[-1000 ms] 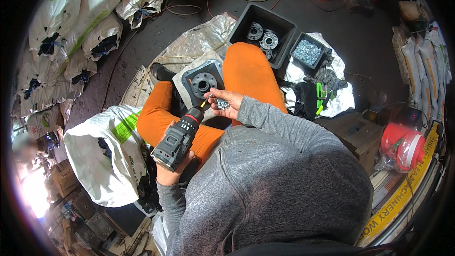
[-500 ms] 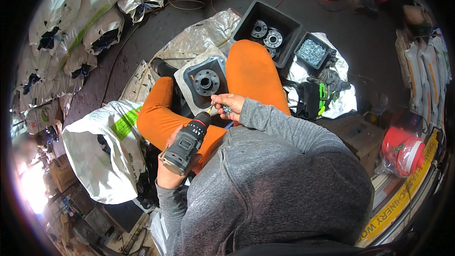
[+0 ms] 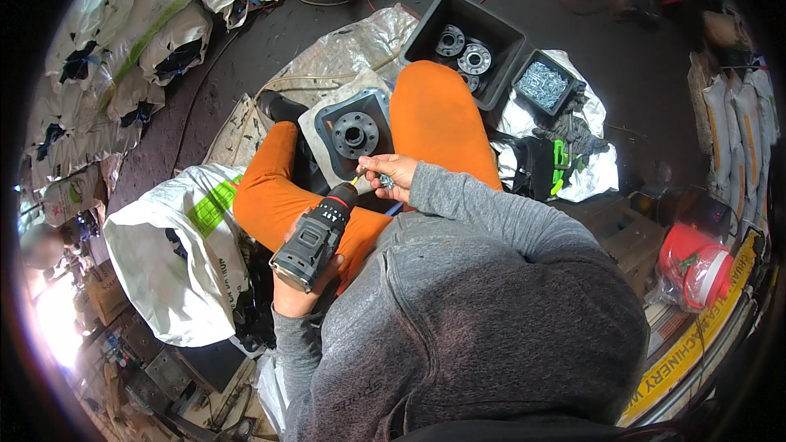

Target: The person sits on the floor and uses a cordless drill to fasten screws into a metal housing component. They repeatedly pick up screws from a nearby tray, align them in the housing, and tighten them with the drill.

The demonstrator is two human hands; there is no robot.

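Note:
My left hand (image 3: 300,293) is wrapped round the handle of a dark cordless drill (image 3: 315,237), which points up and away from me. At its front a thin yellowish bit (image 3: 355,181) reaches my right hand (image 3: 393,173). Several small silver screws (image 3: 386,182) lie in the curled fingers of that hand, and its thumb and fingertip pinch at the bit's tip. Just beyond, a dark round flange (image 3: 354,134) with a ring of holes sits inside a grey squarish frame (image 3: 381,106) between my legs.
Beyond my right knee stands a dark crate (image 3: 509,41) with several flanges (image 3: 474,58). A small bin of screws (image 3: 542,85) is beside it. Gloves (image 3: 583,139) and a black pouch with green parts (image 3: 532,165) lie at right. At left is a white sack (image 3: 164,254).
The drill and both hands have shifted slightly left. The drill has also dropped a little toward me, and its bit still meets the fingertips of my right hand.

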